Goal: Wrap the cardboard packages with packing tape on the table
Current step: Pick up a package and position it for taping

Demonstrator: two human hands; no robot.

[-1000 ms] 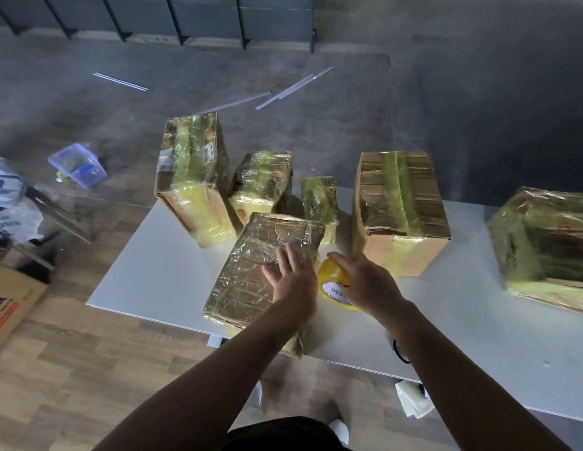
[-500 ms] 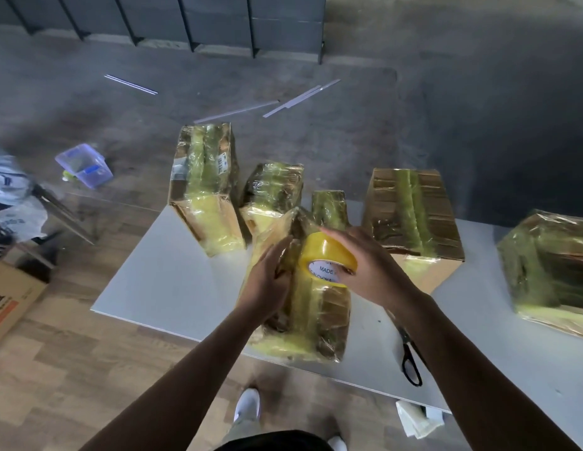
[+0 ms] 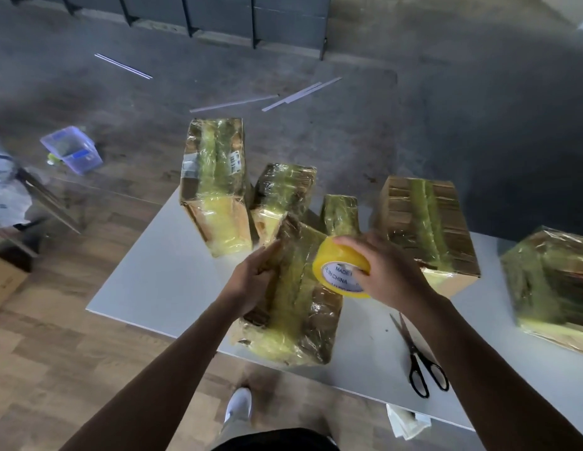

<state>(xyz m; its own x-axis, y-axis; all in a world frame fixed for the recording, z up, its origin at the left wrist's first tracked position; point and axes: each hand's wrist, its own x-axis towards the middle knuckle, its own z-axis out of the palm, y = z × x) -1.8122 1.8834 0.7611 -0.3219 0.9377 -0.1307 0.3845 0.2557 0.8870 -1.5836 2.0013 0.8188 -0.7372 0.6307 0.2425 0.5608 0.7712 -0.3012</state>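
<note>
Holds the near package (image 3: 300, 314) tilted up at the front edge of the surface (image 3: 160, 281), left hand (image 3: 251, 281) curled on its left side. Grips a yellow tape roll (image 3: 340, 271) in the right hand (image 3: 388, 271), over the package's upper right corner. Behind, other wrapped packages (image 3: 215, 183) standing close together. Between the near package and the right forearm, black scissors (image 3: 420, 362) flat on the surface.

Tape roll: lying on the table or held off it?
Held off it: the right hand grips the tape roll over the front package, which the left hand holds.
</note>
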